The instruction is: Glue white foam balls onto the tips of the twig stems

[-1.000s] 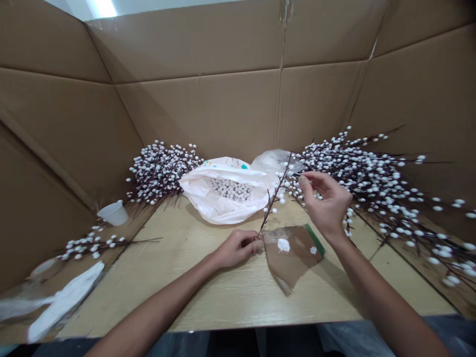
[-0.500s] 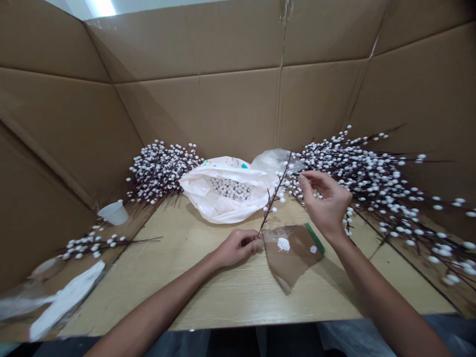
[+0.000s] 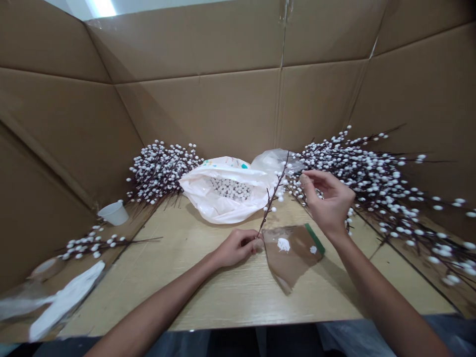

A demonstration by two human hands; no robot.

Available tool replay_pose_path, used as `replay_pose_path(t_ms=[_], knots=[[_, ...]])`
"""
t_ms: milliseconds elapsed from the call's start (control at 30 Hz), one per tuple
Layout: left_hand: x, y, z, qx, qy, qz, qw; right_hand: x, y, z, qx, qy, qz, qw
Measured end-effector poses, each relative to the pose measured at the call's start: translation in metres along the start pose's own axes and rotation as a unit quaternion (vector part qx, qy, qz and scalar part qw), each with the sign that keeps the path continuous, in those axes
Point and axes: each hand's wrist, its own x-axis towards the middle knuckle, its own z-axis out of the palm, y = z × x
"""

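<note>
My left hand [image 3: 236, 249] is shut on the lower end of a thin dark pussy-willow-style branch [image 3: 274, 198] dotted with white buds, which rises up and to the right, tilted. My right hand [image 3: 329, 201] is raised to the right of the branch, with thumb and fingertips curved close together. Nothing held in them can be made out. Below it, a clear zip bag with a green seal [image 3: 293, 258] lies flat on the wood table, holding white blobs. A white plastic bag [image 3: 223, 208] of white beads [image 3: 230, 188] lies open beyond my hands.
Heaps of budded branches lie at the left [image 3: 159, 173] and right [image 3: 372, 183], against cardboard walls [image 3: 208, 114]. A white cup [image 3: 113, 213] lies tipped at the left, near a loose branch [image 3: 92, 243] and white plastic [image 3: 65, 300].
My right hand has shifted slightly to the right, away from the branch. My left hand and the branch have barely moved.
</note>
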Motion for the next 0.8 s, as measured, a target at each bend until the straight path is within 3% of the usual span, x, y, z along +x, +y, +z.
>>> replay_pose_path(t_ms=[300, 500, 800], knots=[[0.0, 0.002, -0.001, -0.001, 0.005, -0.005, 1.0, 0.014, 0.0, -0.003, 0.137, 0.037, 0.046, 0.989], [0.0, 0.002, -0.002, 0.006, 0.007, 0.006, 1.0, 0.04, -0.004, -0.007, 0.111, 0.069, 0.006, 0.991], [0.0, 0.006, -0.002, 0.03, 0.007, 0.017, 0.999, 0.085, -0.033, -0.016, -0.014, -0.071, -0.088, 0.994]])
